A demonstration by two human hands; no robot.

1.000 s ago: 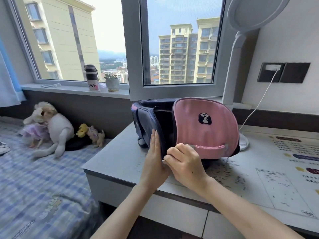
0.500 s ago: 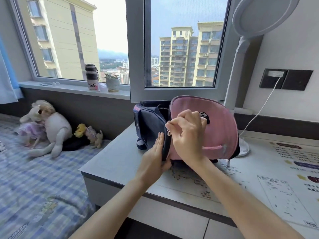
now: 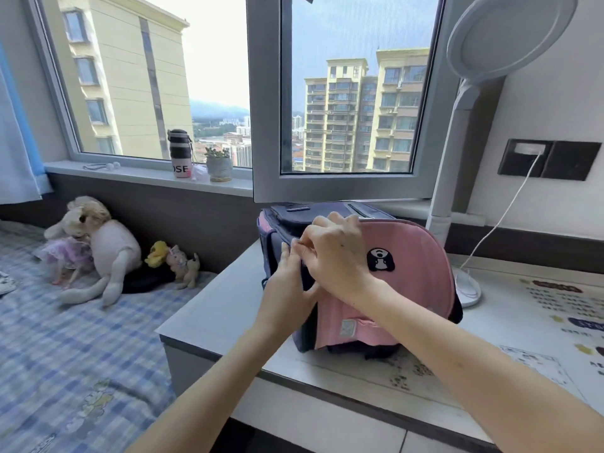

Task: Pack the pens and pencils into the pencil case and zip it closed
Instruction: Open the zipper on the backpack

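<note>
Backpack (image 3: 411, 256), pink and navy, stands upright on the desk (image 3: 222, 308) in the middle of the frame, its pink front panel facing the camera with a small black-and-white patch (image 3: 380, 259) on it. No pencil case, pens or pencils can be seen anywhere in view. The right hand (image 3: 336, 259) is at the upper left edge of the pink panel, thumb and forefinger pinched together on something small at the zip line; it is too small to make out, probably the zip pull. The left hand (image 3: 287, 289) lies flat and open against the navy side of the bag, fingers straight and pointing up, holding nothing, just pressing the fabric. Its fingertips nearly touch the right hand's pinch. A white desk lamp (image 3: 457, 178) rises behind the bag at upper right, its cable (image 3: 503, 220) running to a dark wall socket (image 3: 549, 160). On the sill (image 3: 147, 173) at centre left stand a bottle (image 3: 179, 153) and a potted plant (image 3: 219, 165). Soft toys (image 3: 98, 246) lie on the checked bed (image 3: 65, 354) at left.
</note>
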